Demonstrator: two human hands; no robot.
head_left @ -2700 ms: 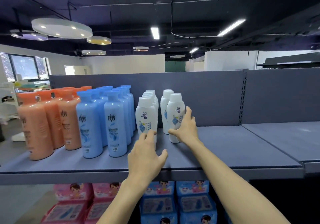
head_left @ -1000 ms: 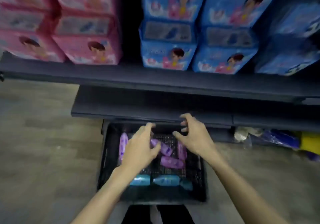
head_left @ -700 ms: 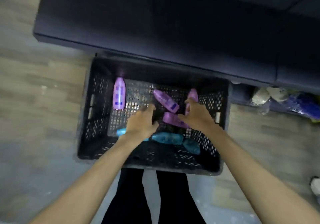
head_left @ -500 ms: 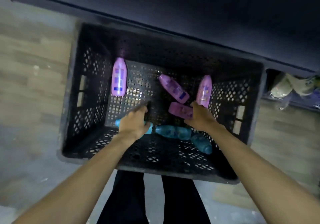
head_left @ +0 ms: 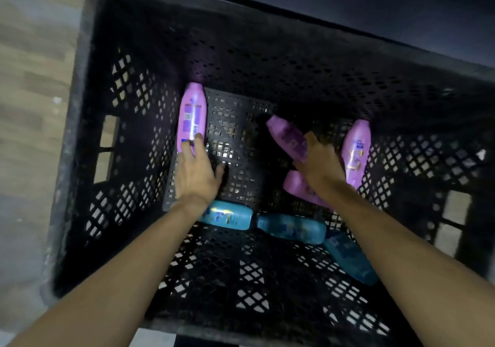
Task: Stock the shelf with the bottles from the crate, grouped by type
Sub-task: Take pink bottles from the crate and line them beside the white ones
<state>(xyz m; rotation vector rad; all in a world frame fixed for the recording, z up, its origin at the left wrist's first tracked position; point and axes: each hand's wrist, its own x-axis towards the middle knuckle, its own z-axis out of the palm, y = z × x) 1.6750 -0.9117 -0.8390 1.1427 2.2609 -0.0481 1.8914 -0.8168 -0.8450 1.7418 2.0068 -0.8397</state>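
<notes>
I look straight down into a black perforated crate (head_left: 88,143) on the floor. Several purple bottles lie in it: one against the left wall (head_left: 191,111), one slanted in the middle (head_left: 286,135), one at the right (head_left: 357,148), and one partly under my wrist (head_left: 297,186). Three blue bottles lie along the near side (head_left: 227,214) (head_left: 292,227) (head_left: 348,258). My left hand (head_left: 197,171) is spread, its fingertips touching the lower end of the left purple bottle. My right hand (head_left: 318,163) rests open on the middle purple bottle.
The dark underside of the shelf (head_left: 375,3) overhangs the crate's far edge. Wooden floor (head_left: 34,84) runs along the left. Both of my forearms reach down over the crate's near rim.
The view swung from the stocked shelf down to the crate. Both hands went deeper into it; the left moved to the left purple bottle, the right onto the middle one.
</notes>
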